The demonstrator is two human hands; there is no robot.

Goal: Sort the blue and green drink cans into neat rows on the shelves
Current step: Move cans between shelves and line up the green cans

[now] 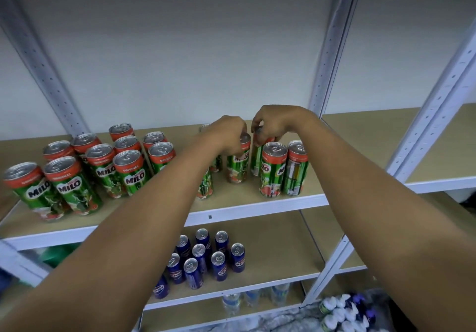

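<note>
**Upper shelf: both hands on green cans**

On the upper shelf, head view: left hand has its fingers closed over the top of a green can; right hand pinches the rim of the neighbouring green can. Two more green cans stand just beside, at the front right. A loose cluster of green cans fills the shelf's left half. Lower shelf: blue cans grouped upright in rough rows. Below that, clear bottles, blurred.
</note>
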